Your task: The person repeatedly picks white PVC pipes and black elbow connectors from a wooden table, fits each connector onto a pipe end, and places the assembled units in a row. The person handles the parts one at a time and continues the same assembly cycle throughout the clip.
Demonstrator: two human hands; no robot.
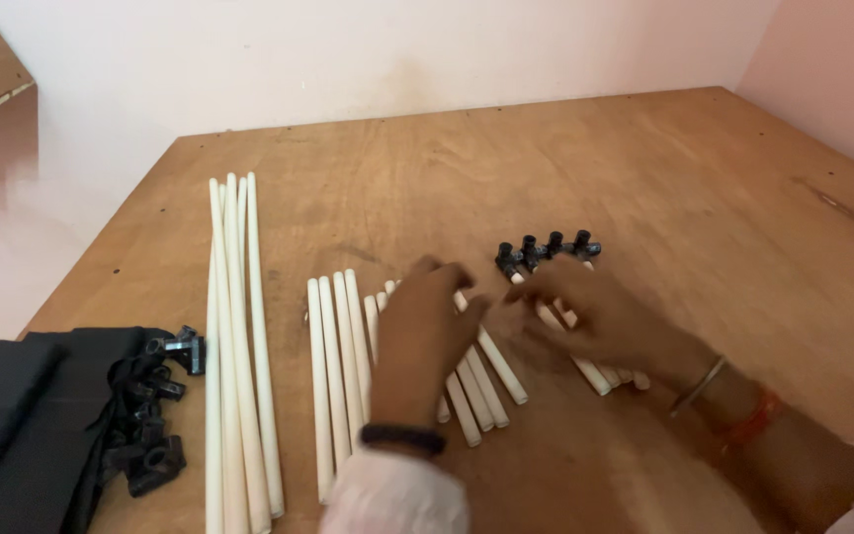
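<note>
My left hand point(425, 331) rests palm down on a loose row of short white tubes point(486, 371) lying on the wooden table point(644, 178). Its fingers are spread over them and grip nothing. My right hand point(595, 316) lies flat on another group of short white tubes point(593, 374) whose far ends carry black plastic connectors point(544, 249). The fingertips of both hands nearly meet in the middle. Whether either hand pinches a tube is hidden by the fingers.
Several medium white tubes point(333, 366) lie left of my left hand. Several long white tubes point(237, 336) lie farther left. A heap of black connectors point(155, 415) sits on black fabric point(22, 425) at the table's left edge. Pink walls stand behind.
</note>
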